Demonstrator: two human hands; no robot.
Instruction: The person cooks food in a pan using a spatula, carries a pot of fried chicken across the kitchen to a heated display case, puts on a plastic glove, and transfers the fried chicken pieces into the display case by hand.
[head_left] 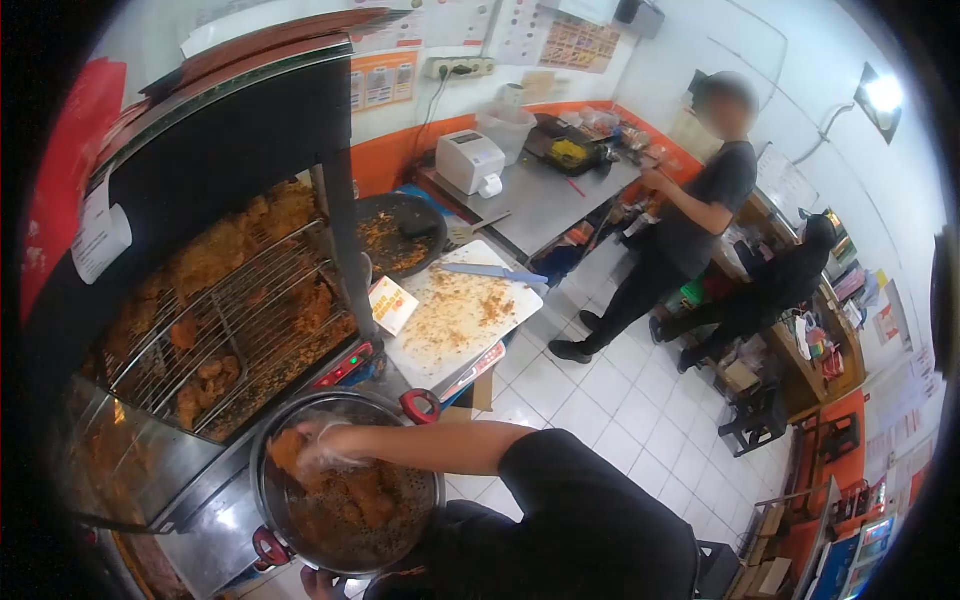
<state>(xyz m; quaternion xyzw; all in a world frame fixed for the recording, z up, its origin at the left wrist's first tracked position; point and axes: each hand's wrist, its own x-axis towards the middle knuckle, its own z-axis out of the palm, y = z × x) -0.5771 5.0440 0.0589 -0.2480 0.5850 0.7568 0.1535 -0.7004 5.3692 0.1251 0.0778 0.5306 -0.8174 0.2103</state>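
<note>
A round metal pot (432,500) with red handles holds fried pieces (370,495) at the lower left. My right hand (335,445), in a thin clear glove, reaches into it, its fingers closed on a fried piece (288,450). Below the pot's rim, my left hand (322,583) shows only in part near the bottom edge; whether it grips the pot is unclear. A heated cabinet with a wire rack (235,320) and more fried pieces stands to the left. Beyond the pot lies a white cutting board (430,335) covered in crumbs, with a blue-handled knife (495,272) on it.
A dark round tray (400,235) of crumbs sits behind the board. A label printer (470,162) stands on the metal table (535,210). One person (715,190) stands beside that table; another (775,275) bends at the shelves farther right.
</note>
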